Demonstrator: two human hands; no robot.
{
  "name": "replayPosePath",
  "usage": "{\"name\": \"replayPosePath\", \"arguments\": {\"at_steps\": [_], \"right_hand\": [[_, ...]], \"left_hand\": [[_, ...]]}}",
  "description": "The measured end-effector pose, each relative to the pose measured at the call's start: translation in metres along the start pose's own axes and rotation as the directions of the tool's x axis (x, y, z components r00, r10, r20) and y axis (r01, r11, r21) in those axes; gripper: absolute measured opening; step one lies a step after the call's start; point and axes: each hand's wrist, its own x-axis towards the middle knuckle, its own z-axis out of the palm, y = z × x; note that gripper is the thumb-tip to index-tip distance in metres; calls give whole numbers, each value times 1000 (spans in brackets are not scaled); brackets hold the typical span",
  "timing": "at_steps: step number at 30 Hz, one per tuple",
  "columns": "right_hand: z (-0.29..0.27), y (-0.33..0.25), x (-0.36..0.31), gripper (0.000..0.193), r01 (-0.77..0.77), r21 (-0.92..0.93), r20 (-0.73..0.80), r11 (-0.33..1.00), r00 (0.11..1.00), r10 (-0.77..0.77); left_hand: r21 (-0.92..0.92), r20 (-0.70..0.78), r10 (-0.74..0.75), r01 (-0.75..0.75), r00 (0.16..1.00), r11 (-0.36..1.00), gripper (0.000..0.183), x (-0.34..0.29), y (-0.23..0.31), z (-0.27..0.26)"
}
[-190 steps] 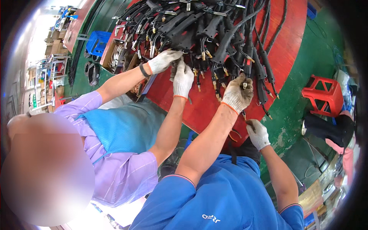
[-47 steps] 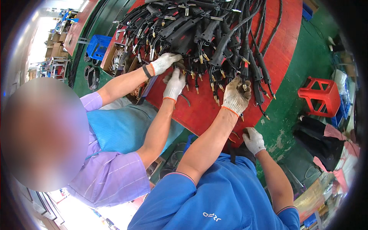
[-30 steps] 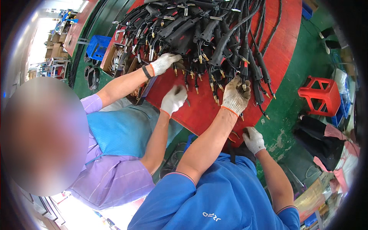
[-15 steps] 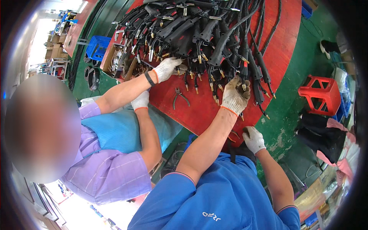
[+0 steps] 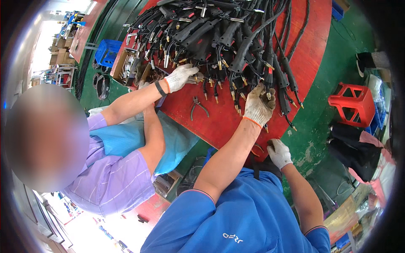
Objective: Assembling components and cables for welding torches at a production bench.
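Note:
Many black welding torches [image 5: 241, 57] with brass tips lie heaped across a red table [image 5: 217, 122]. My left hand [image 5: 258, 107], in a soiled white glove, is closed around the front end of one torch [image 5: 268, 95], whose metal tip shows between thumb and fingers. My right hand [image 5: 280, 154], also gloved, rests at the table's near edge, fingers loosely bent and thumb apart; nothing shows in it. Beside it lie orange-handled pliers [image 5: 257, 147], partly hidden by my left arm. Another pair of pliers [image 5: 198, 108] lies on the table, left of my left hand.
At my left a co-worker in a purple shirt reaches a gloved hand [image 5: 182, 77] to the torches. Open boxes of metal parts [image 5: 126, 66] stand beyond that arm. A red stool [image 5: 353, 104] stands on the green floor [image 5: 310, 149] to the right.
The co-worker's near arm has drawn back toward the boxes, and their other hand has shifted slightly left. Both my hands keep their places. A passer-by's foot at far right has moved.

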Motion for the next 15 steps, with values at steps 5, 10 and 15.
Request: {"name": "replayPosePath", "arguments": {"at_steps": [5, 10, 15], "right_hand": [[-1, -1, 0, 29, -4, 11, 3, 1000, 1000, 4], [3, 4, 0, 29, 17, -9, -18, 1000, 1000, -18], [0, -1, 0, 30, 24, -9, -19, 1000, 1000, -24]], "left_hand": [[-37, -13, -10, 10, 1000, 999, 23, 0, 1, 0], [-27, -18, -8, 8, 1000, 1000, 23, -1, -1, 1], [-3, -12, -27, 27, 1000, 1000, 24, 1, 1, -2]]}}
